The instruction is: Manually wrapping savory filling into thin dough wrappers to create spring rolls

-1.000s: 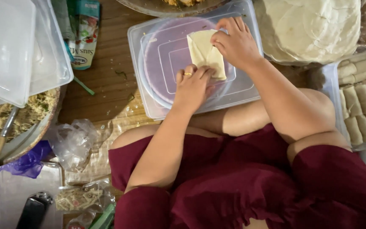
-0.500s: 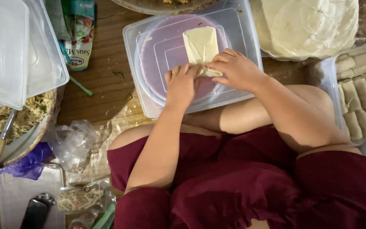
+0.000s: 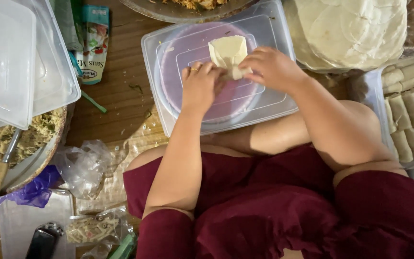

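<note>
Both hands (image 3: pixel 202 86) (image 3: pixel 271 67) shifted nearer, pinching pale wrapper (image 3: pixel 228 52), seemingly half-rolled, atop lid (image 3: pixel 274 33)

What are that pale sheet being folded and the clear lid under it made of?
The pale wrapper looks like thin, matte dough: it creases softly under both hands. The lid seems to be glossy translucent plastic, since a purple plate shows through it.
</note>
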